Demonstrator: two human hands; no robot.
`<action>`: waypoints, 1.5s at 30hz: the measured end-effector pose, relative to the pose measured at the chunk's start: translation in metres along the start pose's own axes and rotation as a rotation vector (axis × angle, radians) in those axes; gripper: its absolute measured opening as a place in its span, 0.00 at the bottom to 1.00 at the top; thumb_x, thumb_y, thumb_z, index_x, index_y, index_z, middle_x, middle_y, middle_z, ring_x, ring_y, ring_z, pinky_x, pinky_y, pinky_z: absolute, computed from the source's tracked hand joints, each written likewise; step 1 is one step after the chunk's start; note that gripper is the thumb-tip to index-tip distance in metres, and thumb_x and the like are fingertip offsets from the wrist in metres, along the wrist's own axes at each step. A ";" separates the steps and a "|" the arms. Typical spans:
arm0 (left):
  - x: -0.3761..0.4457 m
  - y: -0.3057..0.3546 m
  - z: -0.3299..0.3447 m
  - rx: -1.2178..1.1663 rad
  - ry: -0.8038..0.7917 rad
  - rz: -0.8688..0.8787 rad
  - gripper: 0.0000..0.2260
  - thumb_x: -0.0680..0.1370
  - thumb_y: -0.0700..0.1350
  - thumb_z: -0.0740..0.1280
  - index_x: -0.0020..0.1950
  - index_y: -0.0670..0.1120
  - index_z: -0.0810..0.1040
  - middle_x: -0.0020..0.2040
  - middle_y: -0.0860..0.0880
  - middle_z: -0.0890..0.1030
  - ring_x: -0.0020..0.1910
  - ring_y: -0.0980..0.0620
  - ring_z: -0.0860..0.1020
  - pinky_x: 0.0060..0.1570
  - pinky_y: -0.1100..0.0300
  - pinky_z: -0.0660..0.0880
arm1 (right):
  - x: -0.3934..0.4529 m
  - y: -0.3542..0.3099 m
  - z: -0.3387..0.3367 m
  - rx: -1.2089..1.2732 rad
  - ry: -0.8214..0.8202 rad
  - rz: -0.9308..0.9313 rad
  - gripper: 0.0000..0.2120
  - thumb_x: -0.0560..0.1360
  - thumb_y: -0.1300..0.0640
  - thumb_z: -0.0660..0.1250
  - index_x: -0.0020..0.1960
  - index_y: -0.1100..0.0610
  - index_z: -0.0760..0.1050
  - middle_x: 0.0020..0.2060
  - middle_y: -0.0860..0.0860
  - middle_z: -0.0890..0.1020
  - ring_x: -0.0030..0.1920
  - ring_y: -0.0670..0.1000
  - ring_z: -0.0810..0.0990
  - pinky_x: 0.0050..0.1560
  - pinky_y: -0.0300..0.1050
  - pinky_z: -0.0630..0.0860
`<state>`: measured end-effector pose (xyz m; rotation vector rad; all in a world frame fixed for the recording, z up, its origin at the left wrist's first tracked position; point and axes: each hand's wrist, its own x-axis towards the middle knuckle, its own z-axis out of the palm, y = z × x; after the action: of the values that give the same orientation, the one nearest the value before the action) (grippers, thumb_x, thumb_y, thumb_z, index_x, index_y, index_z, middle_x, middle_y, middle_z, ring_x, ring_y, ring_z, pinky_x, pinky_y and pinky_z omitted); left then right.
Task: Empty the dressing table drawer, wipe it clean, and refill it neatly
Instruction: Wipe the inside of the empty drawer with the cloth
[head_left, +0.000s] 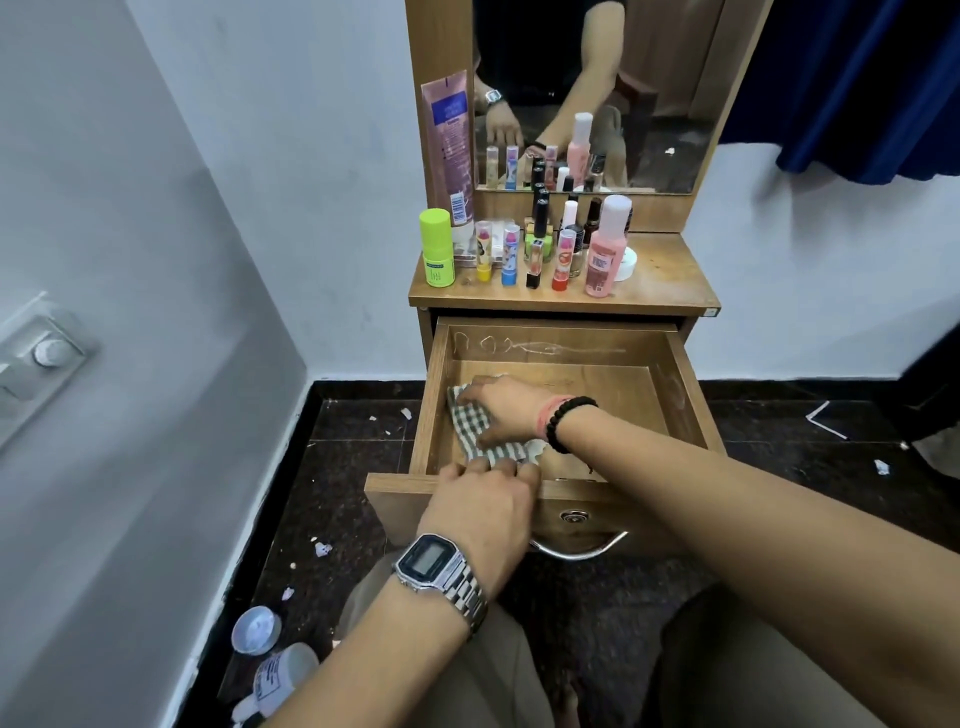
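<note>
The wooden drawer (670, 400) of the dressing table is pulled out, and only a checked cloth (470, 427) lies inside it. My right hand (506, 405) presses flat on that cloth at the drawer's left side, fingers spread. My left hand (480, 506) grips the top edge of the drawer front, fingers curled over it. Several cosmetics stand on the table top (670, 280): a green bottle (437, 249), a pink bottle (605, 247), a tall pink tube (449, 150) and small lipsticks and nail polishes.
A mirror (660, 78) rises behind the table top. Dark floor (353, 467) with scraps of paper surrounds the table. Two white containers (270, 654) lie on the floor at lower left. A blue curtain (857, 88) hangs at upper right. The wall stands close on the left.
</note>
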<state>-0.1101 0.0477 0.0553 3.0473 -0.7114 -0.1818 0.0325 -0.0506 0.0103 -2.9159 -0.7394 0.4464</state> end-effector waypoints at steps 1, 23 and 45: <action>0.000 0.000 0.000 -0.005 0.001 0.001 0.14 0.81 0.43 0.50 0.64 0.48 0.67 0.63 0.47 0.74 0.63 0.44 0.71 0.58 0.51 0.65 | -0.004 -0.003 0.001 0.013 0.012 -0.042 0.27 0.71 0.58 0.71 0.68 0.55 0.70 0.64 0.54 0.74 0.63 0.56 0.73 0.62 0.48 0.71; 0.000 0.007 0.001 0.063 -0.037 -0.021 0.14 0.81 0.41 0.49 0.65 0.46 0.65 0.65 0.44 0.72 0.67 0.42 0.68 0.62 0.47 0.64 | -0.078 0.090 -0.005 -0.110 -0.007 0.258 0.05 0.74 0.61 0.63 0.47 0.52 0.69 0.50 0.56 0.80 0.51 0.57 0.79 0.47 0.46 0.73; -0.001 0.010 -0.001 0.077 -0.058 -0.026 0.14 0.80 0.40 0.49 0.65 0.45 0.64 0.65 0.43 0.71 0.67 0.42 0.67 0.64 0.47 0.63 | -0.010 0.080 -0.013 1.783 0.995 1.078 0.32 0.69 0.53 0.73 0.66 0.59 0.61 0.66 0.57 0.72 0.62 0.58 0.75 0.63 0.54 0.75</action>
<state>-0.1148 0.0393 0.0570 3.1374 -0.6981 -0.2504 0.0641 -0.1258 0.0114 -1.1308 0.9556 -0.2756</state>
